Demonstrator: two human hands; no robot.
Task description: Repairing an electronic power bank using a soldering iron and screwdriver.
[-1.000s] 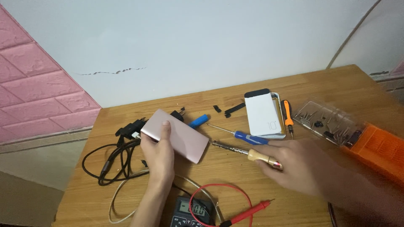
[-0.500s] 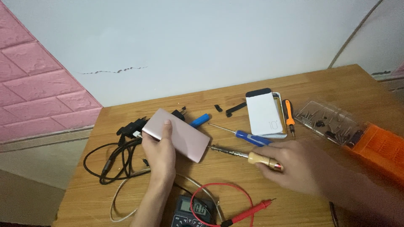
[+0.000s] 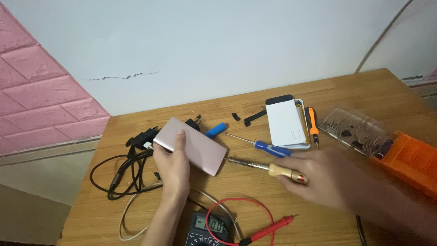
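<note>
My left hand [image 3: 173, 169] grips a flat pink power bank [image 3: 195, 146], thumb on top, holding it just above the wooden table [image 3: 346, 91]. My right hand [image 3: 323, 175] closes around the wooden handle of a long tool with a metal shaft [image 3: 268, 168], whose tip points at the power bank's right end. A blue-handled screwdriver [image 3: 264, 146] lies just beyond it. A white power bank [image 3: 284, 124] rests further back, with an orange-handled screwdriver [image 3: 312, 125] beside it.
Black cables [image 3: 123, 173] coil at the left. A multimeter [image 3: 207, 230] with a red lead [image 3: 268, 230] sits at the near edge. A clear bit case [image 3: 353, 130] and an orange box [image 3: 412, 161] lie at the right. Small black parts [image 3: 252, 117] are scattered behind.
My right hand has slid slightly right and nearer along the wooden-handled tool. My left hand keeps the pink power bank in the same place.
</note>
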